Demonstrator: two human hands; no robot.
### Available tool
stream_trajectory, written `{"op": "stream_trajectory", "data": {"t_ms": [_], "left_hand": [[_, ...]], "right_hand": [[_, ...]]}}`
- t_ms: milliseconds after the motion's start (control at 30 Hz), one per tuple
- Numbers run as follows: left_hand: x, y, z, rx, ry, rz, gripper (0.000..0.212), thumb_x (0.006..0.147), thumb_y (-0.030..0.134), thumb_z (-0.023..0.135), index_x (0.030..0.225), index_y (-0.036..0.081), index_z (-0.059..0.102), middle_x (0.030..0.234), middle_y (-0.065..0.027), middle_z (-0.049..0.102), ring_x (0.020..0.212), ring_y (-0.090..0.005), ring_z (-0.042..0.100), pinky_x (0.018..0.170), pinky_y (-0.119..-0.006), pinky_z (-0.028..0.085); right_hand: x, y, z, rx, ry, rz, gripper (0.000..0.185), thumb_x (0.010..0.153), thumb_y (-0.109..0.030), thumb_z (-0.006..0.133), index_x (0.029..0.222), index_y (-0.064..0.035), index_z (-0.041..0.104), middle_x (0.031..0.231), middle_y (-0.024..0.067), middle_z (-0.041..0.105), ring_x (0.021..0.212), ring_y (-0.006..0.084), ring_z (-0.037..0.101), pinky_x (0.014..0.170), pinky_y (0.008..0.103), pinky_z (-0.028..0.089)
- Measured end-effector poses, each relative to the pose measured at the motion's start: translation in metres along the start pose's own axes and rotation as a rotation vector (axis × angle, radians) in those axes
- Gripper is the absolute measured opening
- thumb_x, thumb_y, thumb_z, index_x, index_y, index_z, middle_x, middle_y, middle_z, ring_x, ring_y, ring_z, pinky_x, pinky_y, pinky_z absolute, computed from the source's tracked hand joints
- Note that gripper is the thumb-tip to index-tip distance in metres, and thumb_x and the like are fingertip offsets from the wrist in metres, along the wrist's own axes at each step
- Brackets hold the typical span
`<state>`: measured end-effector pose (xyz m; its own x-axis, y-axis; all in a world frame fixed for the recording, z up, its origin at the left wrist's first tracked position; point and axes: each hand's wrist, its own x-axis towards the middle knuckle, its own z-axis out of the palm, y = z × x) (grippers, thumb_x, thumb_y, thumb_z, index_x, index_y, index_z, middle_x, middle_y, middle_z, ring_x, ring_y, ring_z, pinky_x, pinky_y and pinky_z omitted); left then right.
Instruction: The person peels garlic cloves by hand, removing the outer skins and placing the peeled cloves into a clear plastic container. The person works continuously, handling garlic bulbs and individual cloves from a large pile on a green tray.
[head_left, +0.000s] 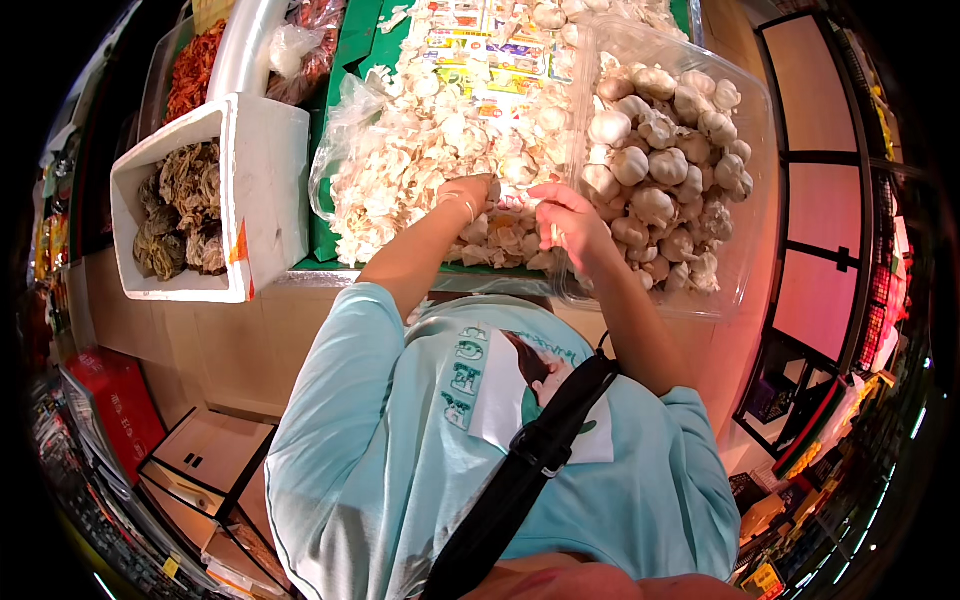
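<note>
My left hand reaches down into a heap of loose garlic skins, its fingertips partly hidden by a small greyish thing I cannot make out. A whole garlic bulb lies just beyond the fingers. To the right, my right hand hovers over the skins with its fingers bent; whether they pinch a scrap of skin is too unclear. Close beside that hand stands a clear plastic tub filled with garlic bulbs. A printed sheet shows beneath the skins.
On the left a white foam box holds dried brownish bundles. A clear plastic bag lies by the skins. Dried red goods sit farther back. The metal table edge runs before me, and cabinets stand right.
</note>
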<state>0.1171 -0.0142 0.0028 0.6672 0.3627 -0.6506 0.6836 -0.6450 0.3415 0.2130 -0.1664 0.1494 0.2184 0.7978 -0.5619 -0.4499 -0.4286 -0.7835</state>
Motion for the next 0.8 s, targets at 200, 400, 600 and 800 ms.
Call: {"op": "stream_trajectory", "data": {"t_ms": [200, 400, 600, 800], "left_hand": [[-0.065, 0.024, -0.037, -0.394, 0.393, 0.357, 0.018, 0.078, 0.025, 0.051, 0.082, 0.007, 0.053, 0.064, -0.0103, 0.056, 0.06, -0.0273, 0.055, 0.052, -0.036, 0.042], [-0.11, 0.034, -0.065, -0.356, 0.395, 0.413, 0.021, 0.075, 0.024, 0.053, 0.088, 0.007, 0.055, 0.07, -0.013, 0.058, 0.065, -0.0287, 0.056, 0.057, -0.036, 0.043], [-0.133, 0.042, -0.04, -0.51, 0.605, 0.43, 0.016, 0.079, 0.021, 0.051, 0.086, 0.008, 0.057, 0.071, -0.0107, 0.059, 0.064, -0.0282, 0.056, 0.056, -0.033, 0.044], [-0.122, 0.037, -0.027, -0.559, 0.724, 0.458, 0.015, 0.077, 0.022, 0.051, 0.084, 0.012, 0.058, 0.08, -0.0111, 0.058, 0.074, -0.0286, 0.055, 0.06, -0.035, 0.045]], "right_hand": [[0.01, 0.016, 0.017, -0.126, 0.188, 0.024, 0.036, 0.083, -0.019, 0.048, 0.116, -0.0087, 0.039, 0.093, 0.005, 0.047, 0.063, 0.0108, 0.047, 0.052, 0.0234, 0.042], [0.029, 0.023, 0.028, -0.207, 0.133, -0.245, 0.024, 0.084, -0.018, 0.046, 0.106, -0.0082, 0.047, 0.081, 0.0023, 0.052, 0.061, 0.0074, 0.046, 0.05, 0.0212, 0.042], [0.024, 0.007, 0.024, 0.099, 0.015, -0.027, 0.015, 0.083, -0.019, 0.048, 0.088, -0.0047, 0.049, 0.07, 0.0016, 0.049, 0.057, 0.0087, 0.045, 0.046, 0.0218, 0.039], [0.022, 0.011, 0.024, 0.114, 0.129, -0.158, 0.015, 0.082, -0.016, 0.05, 0.09, -0.004, 0.047, 0.069, 0.0031, 0.048, 0.057, 0.0113, 0.047, 0.043, 0.0233, 0.036]]}}
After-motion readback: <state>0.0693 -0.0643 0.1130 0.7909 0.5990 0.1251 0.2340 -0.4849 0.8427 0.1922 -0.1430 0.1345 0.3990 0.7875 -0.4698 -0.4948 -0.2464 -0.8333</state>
